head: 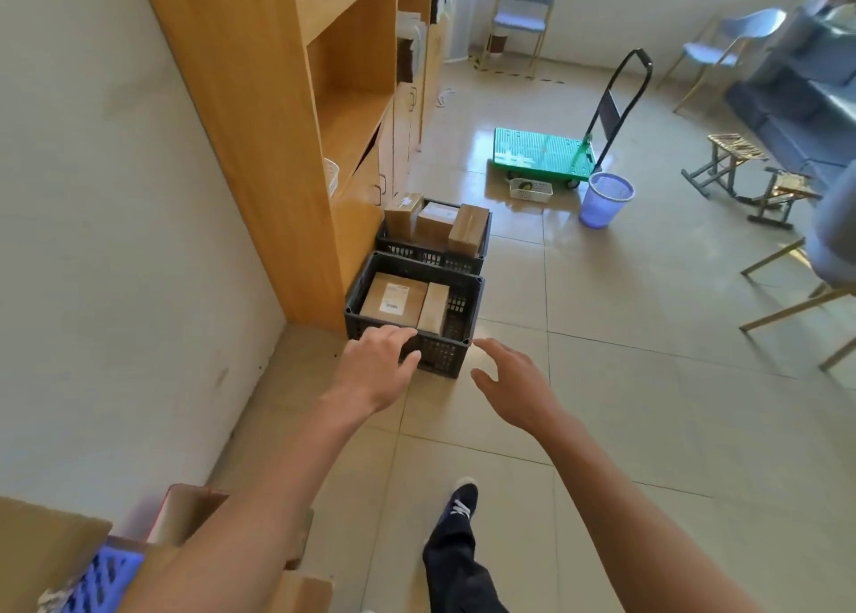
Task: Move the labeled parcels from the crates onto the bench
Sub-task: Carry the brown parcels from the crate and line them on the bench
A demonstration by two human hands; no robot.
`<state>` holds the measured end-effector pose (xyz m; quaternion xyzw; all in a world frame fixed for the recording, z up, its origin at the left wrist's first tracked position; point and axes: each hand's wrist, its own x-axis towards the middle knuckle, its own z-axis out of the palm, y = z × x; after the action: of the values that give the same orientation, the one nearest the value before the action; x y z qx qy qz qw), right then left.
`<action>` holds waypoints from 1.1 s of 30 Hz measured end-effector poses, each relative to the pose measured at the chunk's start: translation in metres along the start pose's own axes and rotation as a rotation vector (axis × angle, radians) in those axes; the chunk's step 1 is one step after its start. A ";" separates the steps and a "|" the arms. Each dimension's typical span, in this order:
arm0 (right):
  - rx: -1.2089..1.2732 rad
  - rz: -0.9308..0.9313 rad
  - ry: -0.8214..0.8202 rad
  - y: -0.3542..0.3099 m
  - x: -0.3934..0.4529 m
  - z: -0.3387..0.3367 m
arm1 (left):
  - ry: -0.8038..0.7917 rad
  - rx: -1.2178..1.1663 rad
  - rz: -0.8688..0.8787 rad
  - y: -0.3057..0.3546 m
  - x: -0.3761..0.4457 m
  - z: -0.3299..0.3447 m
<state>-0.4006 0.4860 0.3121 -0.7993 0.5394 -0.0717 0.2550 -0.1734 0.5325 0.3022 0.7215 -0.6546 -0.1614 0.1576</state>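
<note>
Hands first: my left hand [377, 367] and my right hand [512, 383] both reach forward, spread wide and holding nothing, one toward each side of the near black slotted plastic crate [444, 355] on the tiled floor [625, 404]. I judge I hold them apart like this to take a parcel from both sides; neither touches one yet.

That near crate sits against the foot of the tall wooden shelving unit [278, 158]. It holds a flat brown cardboard parcel with a white label [393, 300] and, just beside it on the right, a narrower brown cardboard parcel standing on edge [434, 307].

Directly behind it stands the far black plastic crate [431, 253], with three upright brown cardboard parcels [435, 223] packed side by side.

No bench shows here, so I judge all five parcels remain to be carried.
</note>
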 end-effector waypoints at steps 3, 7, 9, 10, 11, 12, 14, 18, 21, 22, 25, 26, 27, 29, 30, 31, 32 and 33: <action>0.015 0.036 0.001 0.027 0.046 -0.007 | -0.046 0.004 0.003 0.005 0.053 0.013; 0.020 0.061 -0.023 0.060 0.115 -0.017 | -0.094 0.018 -0.022 0.012 0.122 0.027; 0.016 0.059 -0.050 0.070 0.146 -0.020 | -0.119 0.028 -0.034 0.013 0.150 0.033; 0.008 0.052 -0.068 0.075 0.160 -0.021 | -0.125 0.033 -0.042 0.013 0.163 0.035; 0.002 0.048 -0.083 0.078 0.174 -0.022 | -0.129 0.036 -0.051 0.012 0.175 0.037; -0.001 0.044 -0.096 0.081 0.189 -0.024 | -0.133 0.036 -0.062 0.011 0.187 0.038; -0.004 0.030 -0.119 0.084 0.214 -0.028 | -0.140 0.038 -0.082 0.007 0.209 0.038; -0.019 0.007 -0.153 0.087 0.266 -0.028 | -0.159 0.044 -0.112 -0.009 0.254 0.043; -0.037 0.014 -0.188 0.088 0.304 -0.020 | -0.196 0.051 -0.135 -0.028 0.287 0.051; -0.042 0.020 -0.203 0.088 0.319 -0.016 | -0.211 0.048 -0.144 -0.035 0.299 0.055; -0.045 0.046 -0.243 0.090 0.363 -0.003 | -0.266 0.023 -0.170 -0.061 0.339 0.067; -0.048 0.059 -0.256 0.091 0.378 0.003 | -0.282 0.014 -0.178 -0.070 0.353 0.072; -0.051 0.082 -0.269 0.092 0.392 0.009 | -0.299 0.001 -0.185 -0.080 0.367 0.076; -0.065 0.121 -0.298 0.096 0.419 0.022 | -0.326 -0.026 -0.197 -0.101 0.394 0.084; -0.073 0.134 -0.314 0.098 0.432 0.030 | -0.338 -0.037 -0.204 -0.111 0.406 0.090; -0.073 0.147 -0.328 0.101 0.446 0.038 | -0.353 -0.047 -0.212 -0.122 0.419 0.095; -0.064 0.164 -0.337 0.105 0.459 0.047 | -0.372 -0.055 -0.220 -0.132 0.431 0.101; -0.053 0.181 -0.342 0.108 0.472 0.056 | -0.390 -0.060 -0.227 -0.142 0.443 0.109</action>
<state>-0.2757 0.0488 0.1355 -0.7544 0.5596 0.1026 0.3274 -0.0541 0.1029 0.1306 0.7408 -0.5822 -0.3338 0.0303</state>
